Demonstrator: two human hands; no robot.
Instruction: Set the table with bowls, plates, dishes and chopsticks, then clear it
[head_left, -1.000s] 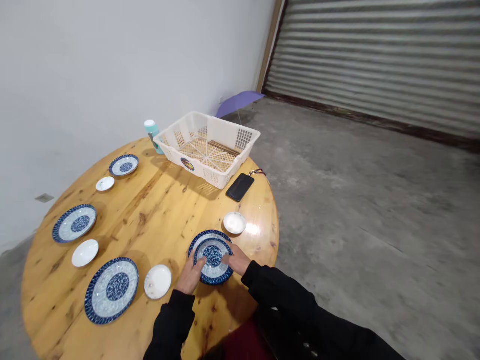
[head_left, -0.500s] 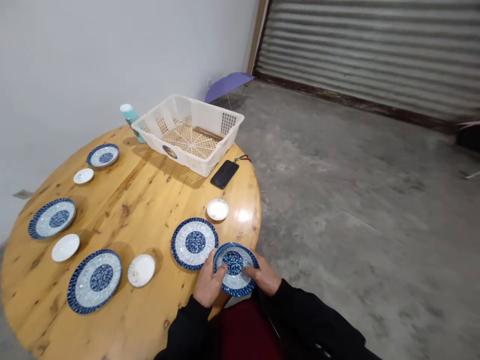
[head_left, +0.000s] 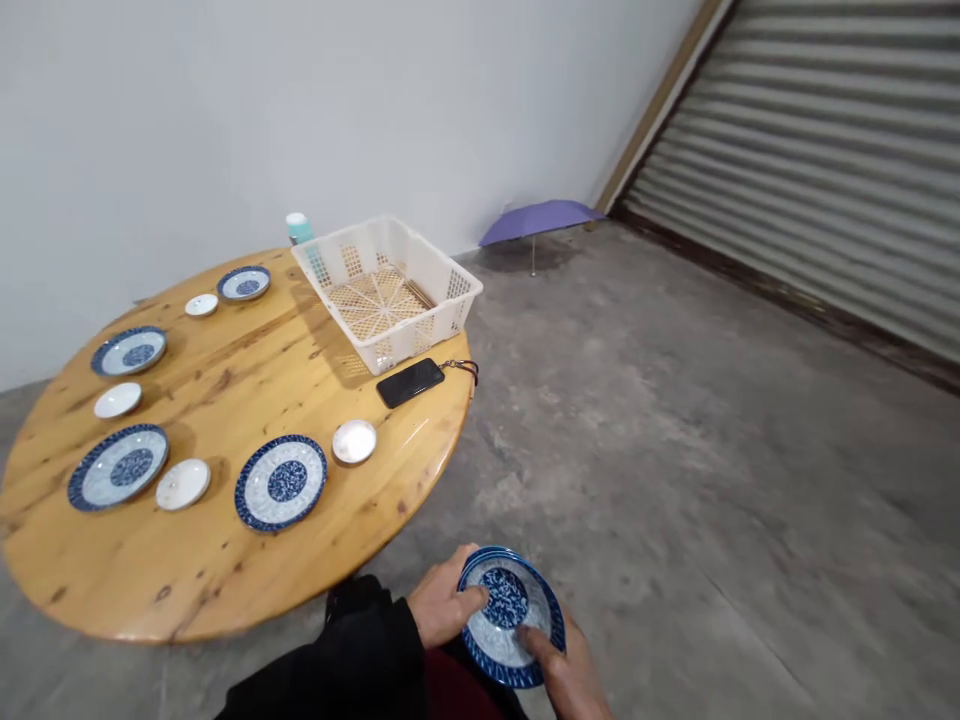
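Note:
Over the floor, just off the table's near edge, my left hand (head_left: 444,602) and my right hand (head_left: 571,672) grip a stack of plates (head_left: 508,600) with blue rims and speckled blue centres. Each thumb presses on the top plate's face, while the other fingers are mostly hidden beneath. On the round wooden table (head_left: 232,395), the nearest matching plate (head_left: 280,482) lies to the left of my hands, beside a small white dish (head_left: 354,441). Farther left are another blue-rimmed plate (head_left: 118,468) and another white dish (head_left: 183,484).
A white plastic basket (head_left: 416,338) holding brown sticks stands at the table's far right side. In front of it lies a black phone (head_left: 411,383) with a strap; behind is a turquoise bottle (head_left: 299,228). A purple umbrella (head_left: 540,219) rests open on the floor near a metal shutter (head_left: 825,180).
My view has swung to the right. My hands, with the plates in them, have drawn away from the table's edge and are now over the floor.

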